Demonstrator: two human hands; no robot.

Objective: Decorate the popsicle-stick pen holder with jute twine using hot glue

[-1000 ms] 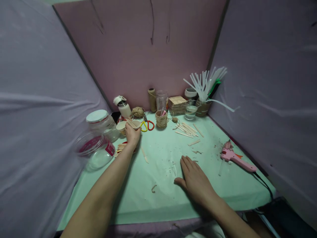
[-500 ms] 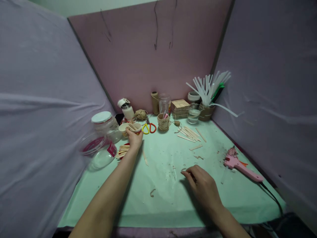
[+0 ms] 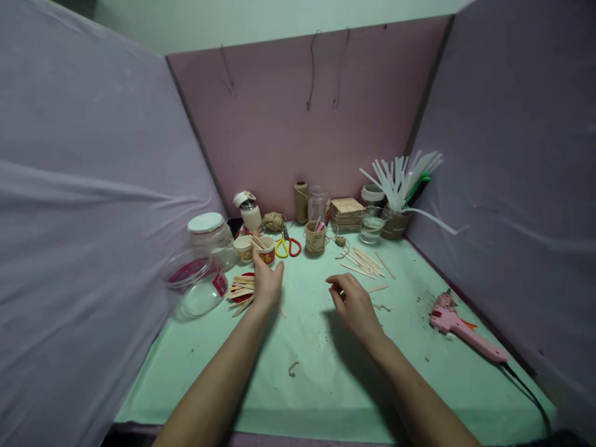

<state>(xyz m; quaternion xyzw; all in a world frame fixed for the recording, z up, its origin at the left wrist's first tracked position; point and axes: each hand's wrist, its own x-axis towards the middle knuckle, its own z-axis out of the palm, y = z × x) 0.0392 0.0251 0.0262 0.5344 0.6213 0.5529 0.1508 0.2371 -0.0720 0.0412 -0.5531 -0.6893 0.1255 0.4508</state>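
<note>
Head view. Left hand [image 3: 268,285], left of centre: since the frame half a second earlier, it has been lowered a little from the red cup [image 3: 267,256], and more of the cup's front is exposed. Fingers are extended, thumb spread; the hand is read as unclosed. Fingertip contact with the cup cannot be determined. Right hand [image 3: 356,307], right of centre: laid flat one second ago, then pinched at a curled scrap; now raised over the table [image 3: 298,403] with fingers bent. Whether anything is gripped cannot be told. More wall is shown at the top of the frame.

Yellowish print is noted on the red cup, and a red label [image 3: 220,282] on the clear tub [image 3: 198,301] at left; neither can be read.

The red cup, with sticks [image 3: 257,242] inside, is located just beyond the left fingers, beside the pale cup [image 3: 243,251] and scissors [image 3: 295,248]. It is well apart from the right hand, near which loose sticks [image 3: 363,263] are scattered.
</note>
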